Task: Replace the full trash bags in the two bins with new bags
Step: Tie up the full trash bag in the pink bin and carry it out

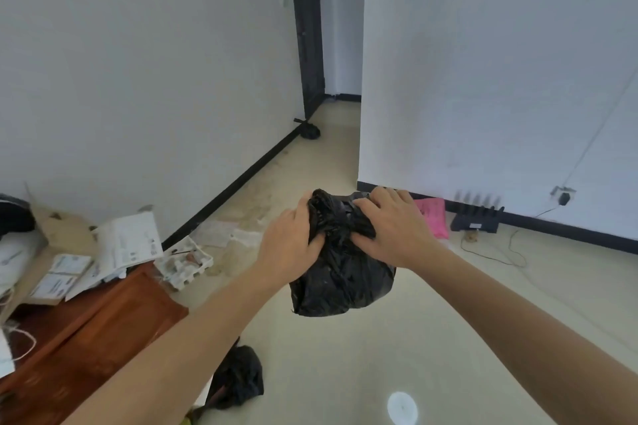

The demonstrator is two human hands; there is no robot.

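Note:
A full black trash bag (341,279) hangs in the air in front of me, above the pale floor. My left hand (293,241) grips the gathered neck of the bag from the left. My right hand (390,228) grips the same bunched top from the right, fingers curled into the plastic. Below my left forearm a second black bag (238,378) lies crumpled on the floor. A third black tied bag (309,130) sits far off by the dark door frame. No bin is in view.
A brown wooden cabinet (89,328) at the left carries papers (127,245) and a white egg tray (183,260). A pink bag (433,219), a black router (476,217) and a loose cable (497,254) lie by the right wall. A corridor (338,134) opens ahead.

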